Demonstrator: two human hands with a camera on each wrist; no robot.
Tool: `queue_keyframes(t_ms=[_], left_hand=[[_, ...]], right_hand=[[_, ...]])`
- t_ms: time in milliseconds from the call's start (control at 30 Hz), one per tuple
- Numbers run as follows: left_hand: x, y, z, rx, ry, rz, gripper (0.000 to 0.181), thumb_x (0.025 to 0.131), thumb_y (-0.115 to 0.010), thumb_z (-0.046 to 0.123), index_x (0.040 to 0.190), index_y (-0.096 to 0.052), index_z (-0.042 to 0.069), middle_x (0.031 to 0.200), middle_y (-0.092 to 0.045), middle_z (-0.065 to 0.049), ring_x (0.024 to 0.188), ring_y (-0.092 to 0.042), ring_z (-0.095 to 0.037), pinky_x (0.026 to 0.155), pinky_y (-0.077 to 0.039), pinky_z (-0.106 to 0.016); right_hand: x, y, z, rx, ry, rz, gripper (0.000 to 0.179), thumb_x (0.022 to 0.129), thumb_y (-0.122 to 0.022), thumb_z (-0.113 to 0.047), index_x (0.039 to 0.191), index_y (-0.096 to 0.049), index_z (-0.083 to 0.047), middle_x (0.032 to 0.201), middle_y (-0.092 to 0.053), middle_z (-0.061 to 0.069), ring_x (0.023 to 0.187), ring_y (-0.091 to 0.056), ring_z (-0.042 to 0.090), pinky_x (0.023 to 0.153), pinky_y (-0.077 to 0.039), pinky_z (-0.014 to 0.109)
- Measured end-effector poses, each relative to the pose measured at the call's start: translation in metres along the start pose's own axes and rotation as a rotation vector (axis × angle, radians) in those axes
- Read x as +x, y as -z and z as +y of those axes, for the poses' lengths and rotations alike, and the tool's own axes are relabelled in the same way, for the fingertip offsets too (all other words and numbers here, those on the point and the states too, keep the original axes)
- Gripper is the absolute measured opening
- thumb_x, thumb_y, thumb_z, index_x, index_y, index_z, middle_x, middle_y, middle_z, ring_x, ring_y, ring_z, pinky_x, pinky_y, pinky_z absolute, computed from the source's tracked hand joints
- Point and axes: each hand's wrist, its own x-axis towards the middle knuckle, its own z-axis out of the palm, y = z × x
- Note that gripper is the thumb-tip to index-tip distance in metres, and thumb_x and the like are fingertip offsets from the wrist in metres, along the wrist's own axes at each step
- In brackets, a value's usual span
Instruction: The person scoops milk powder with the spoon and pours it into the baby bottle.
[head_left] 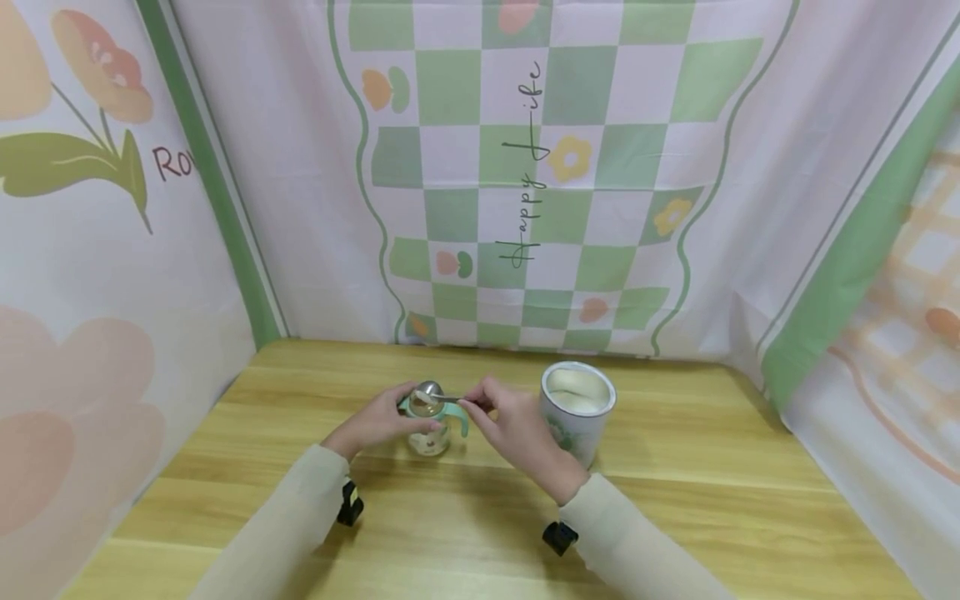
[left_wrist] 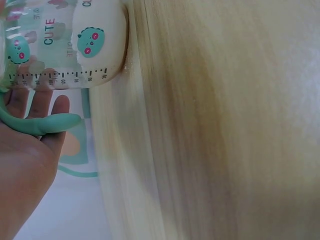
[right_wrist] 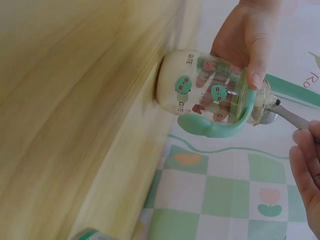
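Observation:
A clear baby bottle with mint-green handles stands uncapped on the table, pale powder filling its lower part. My left hand holds it near the neck, fingers behind and thumb across the front, as the right wrist view shows. Between thumb and fingers, my right hand pinches the handle of a metal spoon. The bowl of the spoon is at the bottle's open mouth, with some pale powder showing there. In the left wrist view, green cartoon faces and a measuring scale mark the bottle wall.
Just right of my right hand is a tall white canister, open at the top, with pale contents inside. The wooden table meets a printed cloth backdrop at its far edge, and cloth also hangs on both sides.

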Motion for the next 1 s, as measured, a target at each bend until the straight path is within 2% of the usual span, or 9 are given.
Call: queue_keyframes(t_ms=[233,333,467,567,800,1000], left_hand=[[0.0017,0.0016,-0.0028,-0.009,0.000,0.001,0.071,0.086,-0.080,0.041,0.145,-0.050,0.015,0.126,-0.063,-0.005,0.114,-0.060,-0.023,0.103,-0.044,-0.049],[0.0024,0.0011,-0.0032,-0.014,-0.013,-0.006,0.069,0.087,-0.080,0.038,0.144,-0.050,0.015,0.126,-0.063,-0.005,0.114,-0.060,-0.023,0.103,-0.044,-0.049],[0.0023,0.0002,-0.0033,-0.007,-0.013,-0.001,0.067,0.088,-0.080,0.036,0.144,-0.051,0.015,0.126,-0.063,-0.005,0.115,-0.059,-0.024,0.103,-0.043,-0.052],[0.0021,0.0001,-0.0039,0.005,-0.006,0.008,0.068,0.087,-0.080,0.037,0.144,-0.051,0.015,0.126,-0.064,-0.005,0.116,-0.059,-0.024,0.104,-0.043,-0.053],[0.0011,0.0011,-0.0016,0.021,-0.002,0.011,0.065,0.086,-0.080,0.039,0.141,-0.053,0.018,0.122,-0.065,-0.001,0.113,-0.060,-0.022,0.103,-0.044,-0.051],[0.0012,0.0009,-0.0023,0.028,-0.006,0.003,0.066,0.086,-0.080,0.039,0.143,-0.052,0.019,0.123,-0.065,-0.001,0.114,-0.060,-0.023,0.105,-0.042,-0.053]], right_hand=[[0.0000,0.0026,-0.0015,-0.069,0.103,-0.033,0.014,0.088,-0.077,-0.002,0.092,-0.063,-0.006,0.082,-0.069,0.001,0.074,-0.068,0.010,0.063,-0.056,0.020],[-0.0009,0.0039,-0.0021,-0.131,0.151,-0.048,0.017,0.087,-0.078,-0.002,0.092,-0.063,-0.007,0.082,-0.068,0.001,0.074,-0.067,0.010,0.064,-0.054,0.017],[-0.0019,0.0048,-0.0031,-0.223,0.221,-0.062,0.019,0.085,-0.080,-0.004,0.091,-0.062,-0.008,0.080,-0.066,0.000,0.069,-0.064,0.008,0.059,-0.051,0.013],[-0.0022,0.0056,-0.0048,-0.249,0.263,-0.069,0.021,0.083,-0.081,-0.004,0.090,-0.062,-0.009,0.077,-0.065,-0.001,0.065,-0.062,0.007,0.055,-0.050,0.014],[-0.0009,0.0076,-0.0093,-0.280,0.300,-0.090,0.018,0.086,-0.078,-0.003,0.086,-0.061,-0.011,0.072,-0.063,-0.004,0.064,-0.059,0.008,0.055,-0.047,0.014],[-0.0015,0.0057,-0.0096,-0.300,0.331,-0.064,0.018,0.084,-0.080,-0.002,0.086,-0.064,-0.010,0.074,-0.066,-0.002,0.067,-0.062,0.010,0.058,-0.051,0.016]])
